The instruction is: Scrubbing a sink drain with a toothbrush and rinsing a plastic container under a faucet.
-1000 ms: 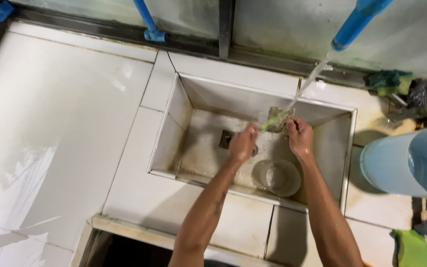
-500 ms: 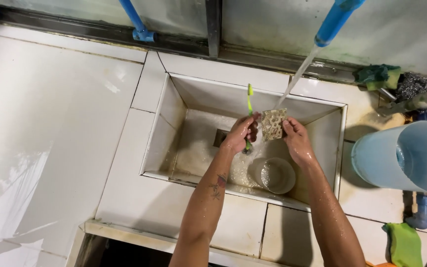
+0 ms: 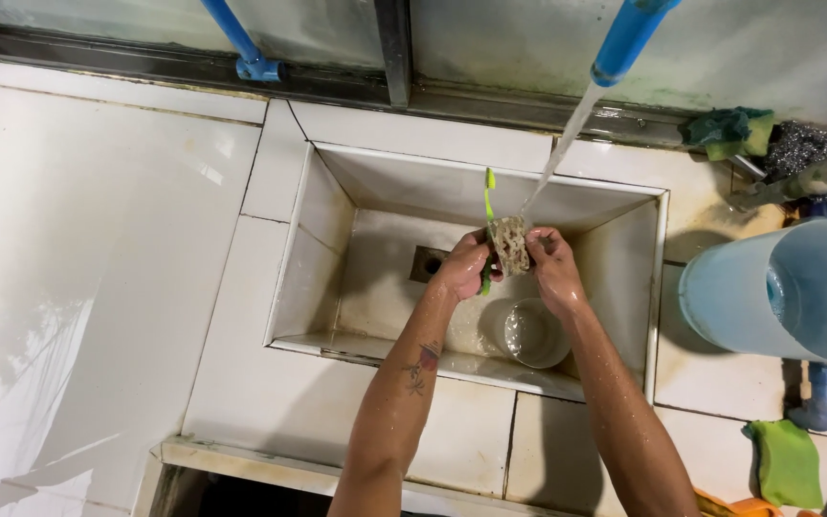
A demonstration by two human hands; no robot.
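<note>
Over a white tiled sink, both my hands hold a rough, brownish lumpy object under a stream of water falling from a blue pipe tap. My left hand grips a green toothbrush, its handle standing up beside the object. My right hand clasps the object from the right side. Below the hands a clear round glass bowl sits on the sink floor. Both forearms are wet.
A light blue bucket with water stands right of the sink. Green cloths and a scouring pad lie on the right counter. A drain hole sits left of the hands. White tiled counter stretches left.
The view has shifted a little. My hands have turned the lumpy object upright under the stream, and the green toothbrush now stands up in my left hand.
</note>
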